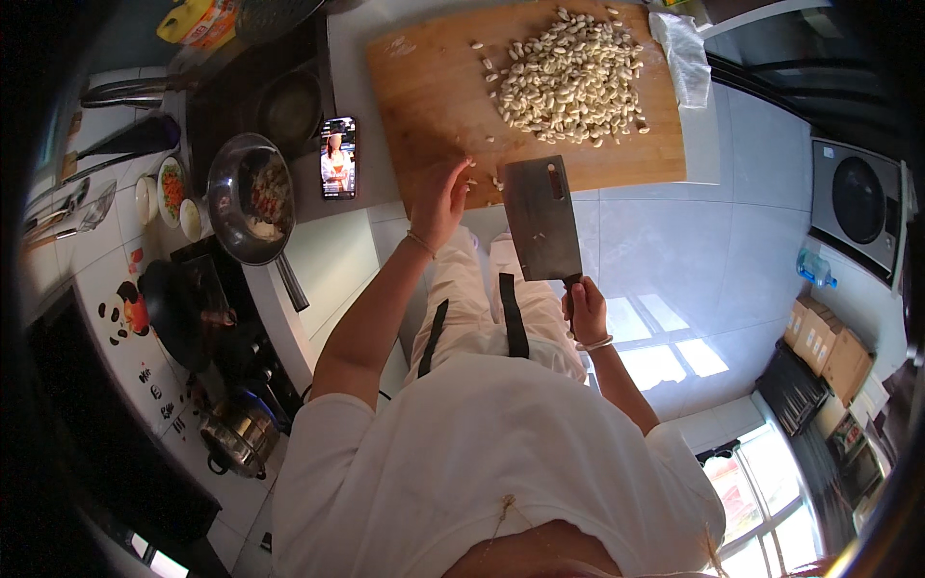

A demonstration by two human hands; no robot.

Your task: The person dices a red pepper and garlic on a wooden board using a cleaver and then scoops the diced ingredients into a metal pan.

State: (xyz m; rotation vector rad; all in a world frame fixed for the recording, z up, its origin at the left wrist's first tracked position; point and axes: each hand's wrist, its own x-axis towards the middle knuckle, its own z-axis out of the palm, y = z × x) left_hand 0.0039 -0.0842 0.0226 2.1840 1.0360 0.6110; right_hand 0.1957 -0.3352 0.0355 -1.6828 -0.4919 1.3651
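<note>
1. The right hand is wrapped around the dark handle of a broad cleaver, so this grip is full, and the flat steel blade stands up from the fist toward the near edge of the wooden cutting board
2. The left hand rests its fingers on the board's near edge, just left of the blade; I cannot tell whether it pinches anything
3. A few loose garlic cloves lie just beside those fingers, while the big heap of peeled garlic cloves sits well beyond both hands, on the far part of the board
4. Left of the left hand, a phone lies on the counter with its screen lit
5. Further left stands a metal wok holding food
</note>
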